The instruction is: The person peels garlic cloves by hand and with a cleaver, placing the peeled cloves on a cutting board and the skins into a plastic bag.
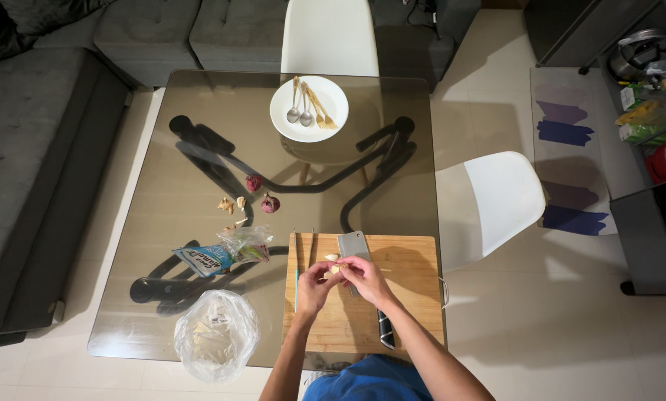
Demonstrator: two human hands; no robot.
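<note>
Both hands are meeting over the wooden cutting board (pixel 414 297), which is sitting at the near right corner of the glass table (pixel 162 186). The left hand (pixel 314 286) and right hand (pixel 364 278) are curled w/ fingertips pinching together on a small pale garlic clove (pixel 335 270), held just above the board's middle. Fingers are partly closed, not fists; exact grip is too small to tell.

Another pale clove (pixel 332 258) is lying on the board just beyond the hands, next to the blade of a cleaver (pixel 353 245), whose dark handle is pointing toward the board's near edge, partly under the right forearm.

Left of the board, a crumpled clear packet w/ a blue label (pixel 225 252) is resting on the glass. Near the table's near edge, an open clear plastic bag (pixel 215 334) is holding bits of peel. Toward the table's centre, two purplish garlic bulbs (pixel 262 193) are lying close together, w/ loose skins and pieces (pixel 229 206) just left of them.

At the far edge a white plate (pixel 284 119) is carrying spoons and gold-coloured forks (pixel 308 108). White chairs are standing at the far side (pixel 329 37) and the right side (pixel 496 197).
</note>
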